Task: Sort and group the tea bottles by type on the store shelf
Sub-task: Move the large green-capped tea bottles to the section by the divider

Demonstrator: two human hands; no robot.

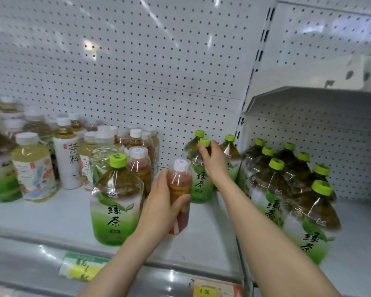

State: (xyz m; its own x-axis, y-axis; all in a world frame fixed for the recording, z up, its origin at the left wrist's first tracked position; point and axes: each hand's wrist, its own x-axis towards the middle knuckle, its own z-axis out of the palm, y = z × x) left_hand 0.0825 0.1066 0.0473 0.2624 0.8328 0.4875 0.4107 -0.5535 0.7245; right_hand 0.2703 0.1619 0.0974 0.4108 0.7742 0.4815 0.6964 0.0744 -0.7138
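Backdrop: We are facing a white perforated metal back panel [137, 61] that is spanning two shelf bays.
Shelf: A white metal shelf deck [62, 215] is carrying the bottles. To us the sorting is looking only partly done.
Right bay: A cluster of large clear plastic green-tea bottles with lime-green caps [287, 189] is standing together as one group.
Left end: Mixed small white-capped tea bottles [69, 159], pale yellow and amber, are crowding together and blurring at the frame's edge.
Stray: One large lime-capped green-tea bottle [116, 202] is standing alone at the shelf front, just beside our left hand and well apart from its kind.
Right hand: Our right hand [214, 159] is wrapping its fingers round the neck of another large green-tea bottle [200, 185], just under the cap, near the upright dividing the bays.
Left hand: Our left hand [159, 206] is gripping a small clear plastic bottle of reddish-brown tea with a white cap [179, 181] round its middle and holding it upright. We cannot tell whether it is resting on the deck.
Its kind: Similar reddish bottles [140, 163] are standing just behind and to the left.
Doing it well: We are judging that the small bottle belongs with those reddish ones and the large one with the right bay. We should be lifting each clear of neighbouring caps before moving it sideways, and steadying the heavy one lower than its neck.
Label: A yellow price tag [205, 291] is showing on the shelf edge below.
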